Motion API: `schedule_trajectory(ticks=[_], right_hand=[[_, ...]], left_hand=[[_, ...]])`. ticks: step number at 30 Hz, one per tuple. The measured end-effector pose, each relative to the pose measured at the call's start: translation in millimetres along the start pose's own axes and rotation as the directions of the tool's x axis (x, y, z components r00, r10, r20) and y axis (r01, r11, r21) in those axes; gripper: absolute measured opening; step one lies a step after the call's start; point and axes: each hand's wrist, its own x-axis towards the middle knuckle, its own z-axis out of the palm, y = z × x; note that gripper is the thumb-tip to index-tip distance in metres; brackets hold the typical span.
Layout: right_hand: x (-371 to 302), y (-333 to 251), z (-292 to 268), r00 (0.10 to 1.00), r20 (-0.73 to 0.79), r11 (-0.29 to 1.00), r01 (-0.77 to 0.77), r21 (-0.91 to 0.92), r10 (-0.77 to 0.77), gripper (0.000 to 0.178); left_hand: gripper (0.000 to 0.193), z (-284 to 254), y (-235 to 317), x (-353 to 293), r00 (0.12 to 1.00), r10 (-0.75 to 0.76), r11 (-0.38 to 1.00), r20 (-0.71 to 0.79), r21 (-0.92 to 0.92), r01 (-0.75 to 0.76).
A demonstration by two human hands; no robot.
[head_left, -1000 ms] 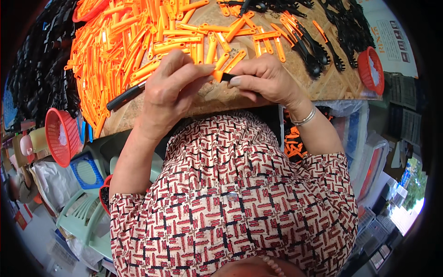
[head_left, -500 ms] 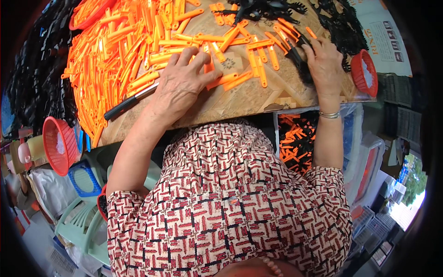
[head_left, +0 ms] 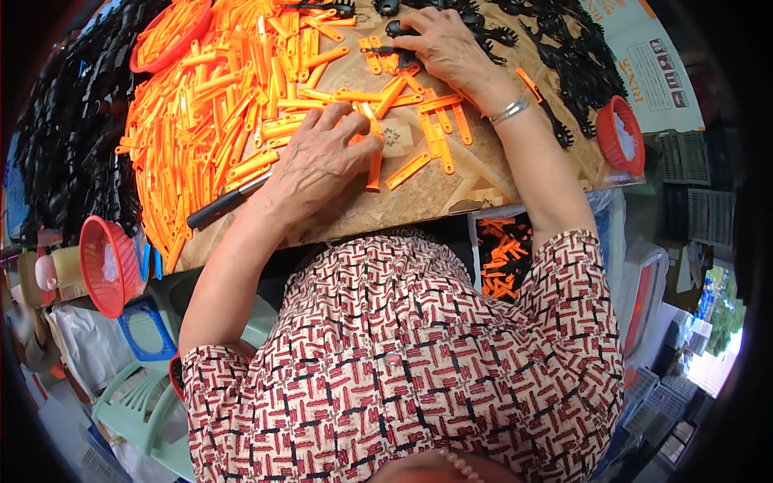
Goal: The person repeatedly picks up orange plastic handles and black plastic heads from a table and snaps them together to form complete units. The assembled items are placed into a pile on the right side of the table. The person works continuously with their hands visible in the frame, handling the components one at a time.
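My left hand (head_left: 326,149) rests over the table with its fingers curled. An orange slotted handle (head_left: 374,171) sticks out below the thumb, gripped by that hand. At the far middle, my right hand (head_left: 455,52) reaches in with bent fingers around a black toothed piece (head_left: 398,30); part of that piece is hidden under the hand. To the right of my right wrist lies a black toothed piece with an orange handle (head_left: 529,84). Several loose orange handles (head_left: 441,145) lie between my hands.
A large heap of orange handles (head_left: 189,121) covers the table's left, with a red basket (head_left: 173,36) behind. Black pieces pile up at far left (head_left: 72,121) and far right (head_left: 564,48). A black-gripped tool (head_left: 217,208) lies by my left forearm. Red baskets hang at both edges (head_left: 109,270) (head_left: 620,137).
My right hand has moved left and away, from the black piece with the orange handle to the black pieces at far middle. My left hand stays, its orange handle now pointing toward me.
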Motion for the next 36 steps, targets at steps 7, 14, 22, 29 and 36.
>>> schedule_trajectory(ticks=[7,14,22,29,36], right_hand=[[13.8,4.5,5.3,0.981,-0.193,0.995,0.034,0.089,-0.016,0.018],[-4.5,-35.2,-31.3,0.880,-0.337,0.808,-0.085,0.584,0.336,0.015],[-53.2,-84.9,-28.6,0.864,0.096,0.057,-0.142,0.988,0.494,0.031],[-53.3,-113.0,-26.0,0.880,0.392,-0.107,-0.377,0.920,0.268,0.027],[-50.7,-132.0,-33.1,0.859,0.486,-0.092,-0.477,0.874,0.162,0.024]], left_hand=[[0.032,-0.1,-6.9,0.9,0.994,0.106,0.991,-0.010,-0.080,-0.106],[0.018,0.2,-8.2,8.5,0.991,0.103,0.995,0.084,-0.023,-0.101],[0.014,-3.4,-4.9,3.5,0.992,0.006,0.980,-0.125,-0.197,-0.030],[0.023,-25.2,5.8,-16.0,0.886,-0.365,0.809,-0.287,-0.569,0.149],[0.026,-35.4,6.6,-30.1,0.921,-0.269,0.902,-0.281,-0.409,0.139]])
